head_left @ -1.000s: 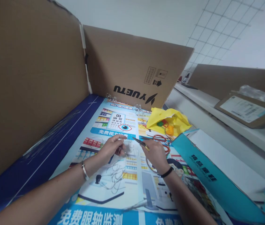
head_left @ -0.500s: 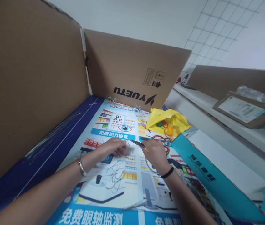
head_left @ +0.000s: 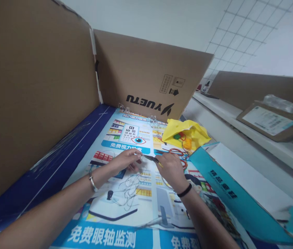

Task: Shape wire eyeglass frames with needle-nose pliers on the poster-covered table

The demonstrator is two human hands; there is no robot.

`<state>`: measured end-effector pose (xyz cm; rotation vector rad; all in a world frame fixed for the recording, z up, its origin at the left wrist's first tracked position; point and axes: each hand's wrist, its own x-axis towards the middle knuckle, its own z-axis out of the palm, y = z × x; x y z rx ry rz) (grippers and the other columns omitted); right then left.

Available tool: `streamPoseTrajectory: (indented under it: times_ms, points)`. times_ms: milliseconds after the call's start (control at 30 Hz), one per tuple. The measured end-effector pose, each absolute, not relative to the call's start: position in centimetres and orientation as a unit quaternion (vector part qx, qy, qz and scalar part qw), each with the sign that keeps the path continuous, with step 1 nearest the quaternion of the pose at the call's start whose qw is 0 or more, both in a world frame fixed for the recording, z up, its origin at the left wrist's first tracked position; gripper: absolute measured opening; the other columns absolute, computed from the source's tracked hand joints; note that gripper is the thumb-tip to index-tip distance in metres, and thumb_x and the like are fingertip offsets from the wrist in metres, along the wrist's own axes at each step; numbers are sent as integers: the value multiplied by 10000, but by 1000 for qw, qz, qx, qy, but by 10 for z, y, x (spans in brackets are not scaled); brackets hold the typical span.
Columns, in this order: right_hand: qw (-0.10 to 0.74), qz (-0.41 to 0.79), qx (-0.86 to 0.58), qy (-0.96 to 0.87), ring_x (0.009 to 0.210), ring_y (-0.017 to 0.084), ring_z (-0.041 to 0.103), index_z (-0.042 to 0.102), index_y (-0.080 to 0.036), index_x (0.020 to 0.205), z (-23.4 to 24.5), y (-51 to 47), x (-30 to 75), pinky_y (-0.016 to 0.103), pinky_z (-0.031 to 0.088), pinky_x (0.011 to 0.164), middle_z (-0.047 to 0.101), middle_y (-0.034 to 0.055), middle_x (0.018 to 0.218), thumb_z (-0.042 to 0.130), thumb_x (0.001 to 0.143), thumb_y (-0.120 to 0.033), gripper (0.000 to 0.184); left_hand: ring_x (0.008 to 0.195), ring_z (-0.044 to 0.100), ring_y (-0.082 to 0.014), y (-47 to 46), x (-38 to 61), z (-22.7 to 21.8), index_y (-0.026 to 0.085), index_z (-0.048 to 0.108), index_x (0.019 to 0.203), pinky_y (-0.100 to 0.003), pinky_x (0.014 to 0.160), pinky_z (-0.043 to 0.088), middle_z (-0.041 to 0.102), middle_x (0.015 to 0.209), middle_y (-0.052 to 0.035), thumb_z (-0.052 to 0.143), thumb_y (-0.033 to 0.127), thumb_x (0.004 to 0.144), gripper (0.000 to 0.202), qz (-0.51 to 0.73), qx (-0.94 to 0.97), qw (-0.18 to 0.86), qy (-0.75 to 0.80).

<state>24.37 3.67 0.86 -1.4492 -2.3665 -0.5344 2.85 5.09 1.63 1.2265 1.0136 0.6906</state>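
My right hand (head_left: 171,169) is closed around pliers (head_left: 150,158) with narrow dark jaws and a yellow grip. Their jaws point left and reach the fingertips of my left hand (head_left: 128,159). Thumb and index finger of that hand pinch a thin wire, mostly too fine to make out. Below the hands, a loose tangle of thin silvery wire (head_left: 130,193) is spread over the printed poster (head_left: 125,136). Just beyond my right hand lie scissors with red handles (head_left: 176,152), partly hidden by it.
A yellow bag (head_left: 172,133) with green and orange items inside lies behind the hands. At right stands a teal box (head_left: 215,183). Cardboard panels (head_left: 146,76) wall the left and back. Long wire strands (head_left: 60,147) lie on the blue strip. Small clear pieces (head_left: 153,120) sit by the back panel.
My left hand's fingertips have risen slightly and come right up to the pliers' jaw tips. The right hand keeps its hold on the pliers, nearly in place. The view has shifted slightly.
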Motion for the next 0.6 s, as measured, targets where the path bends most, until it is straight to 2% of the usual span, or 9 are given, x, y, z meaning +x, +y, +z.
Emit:
streamPoseTrajectory:
  times_ms: [233,433,600]
  points:
    - [126,-220,-496,-831,750,175,493,639,-206,872,16,34,243,327,233,722,596,35,743,535,833,-241,117,525,602,-87,51,25,11,168,559,933,-245,532,397,605,1117,-95,494,476,810,338,305,571,642,410]
    - [111,-220,-500,-830,760,177,488,636,-201,884,17,33,243,333,223,724,601,41,761,539,828,-227,115,552,618,-107,51,26,8,171,542,923,-237,522,372,628,1062,-89,476,443,826,296,304,566,656,396]
    - [107,-222,-500,-830,766,180,486,638,-199,870,19,33,243,336,220,719,601,47,763,520,837,-219,124,546,616,-104,50,27,9,165,530,872,-225,495,332,655,1000,-83,484,351,820,198,311,561,659,392]
